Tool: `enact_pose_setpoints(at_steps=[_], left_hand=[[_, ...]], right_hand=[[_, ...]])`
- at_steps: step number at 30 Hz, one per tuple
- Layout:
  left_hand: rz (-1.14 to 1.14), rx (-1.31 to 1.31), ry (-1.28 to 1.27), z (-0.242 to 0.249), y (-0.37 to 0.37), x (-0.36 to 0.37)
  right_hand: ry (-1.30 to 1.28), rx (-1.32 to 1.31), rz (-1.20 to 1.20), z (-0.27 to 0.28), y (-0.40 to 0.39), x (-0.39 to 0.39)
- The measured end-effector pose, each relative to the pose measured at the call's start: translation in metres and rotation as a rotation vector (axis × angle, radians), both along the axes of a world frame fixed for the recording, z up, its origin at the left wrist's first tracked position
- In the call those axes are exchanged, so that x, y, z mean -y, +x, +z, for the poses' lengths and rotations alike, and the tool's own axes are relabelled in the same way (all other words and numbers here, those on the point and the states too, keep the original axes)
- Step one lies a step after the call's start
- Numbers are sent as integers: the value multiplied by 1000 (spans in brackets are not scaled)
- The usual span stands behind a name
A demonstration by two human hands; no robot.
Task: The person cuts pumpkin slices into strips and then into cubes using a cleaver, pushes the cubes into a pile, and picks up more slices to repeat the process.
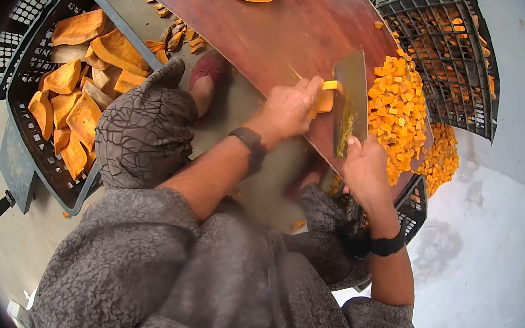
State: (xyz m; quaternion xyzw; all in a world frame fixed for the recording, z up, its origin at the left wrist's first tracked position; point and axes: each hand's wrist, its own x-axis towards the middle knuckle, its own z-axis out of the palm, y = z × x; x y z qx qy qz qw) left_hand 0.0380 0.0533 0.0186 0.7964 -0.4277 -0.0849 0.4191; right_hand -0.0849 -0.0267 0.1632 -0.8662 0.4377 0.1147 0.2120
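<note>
R hand [366, 172], fist tight, held cleaver [351, 99] by hdl; L hand [290, 107], w/ fingers curled, gripped bright-orange, flat-cut squash chunk [324, 101] just left of cleaver, over red board [278, 35]. Matching dice [397, 108] lay heaped right of cleaver.

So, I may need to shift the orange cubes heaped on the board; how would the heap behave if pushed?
The cube heap would probably slump and spread, being loosely piled. Its pieces look likelier to slide than roll, given flat faces. Some may drop off, since it lies near the edge of the red board.
</note>
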Motion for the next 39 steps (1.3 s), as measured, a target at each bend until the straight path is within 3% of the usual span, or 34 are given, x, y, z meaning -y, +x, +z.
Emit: enact_pose_setpoints(at_steps=[7, 9, 17, 20, 23, 25, 39], left_hand=[[-11, -52, 44, -7, 2, 3], [-8, -50, 48, -5, 5, 4], [-9, 20, 56, -1, 2, 2], [-17, 23, 65, -4, 2, 2], [-13, 27, 43, -7, 1, 2], [-24, 11, 51, -9, 2, 2], [-48, 8, 24, -6, 2, 2]], right_hand=[[-2, -98, -60, -25, 11, 5], [-14, 106, 82, -47, 6, 16], [-166, 117, 93, -78, 19, 27], [-214, 87, 114, -60, 26, 18], [-11, 4, -21, -33, 17, 0], [-150, -31, 128, -25, 3, -11], [-210, 202, 83, -81, 31, 9]])
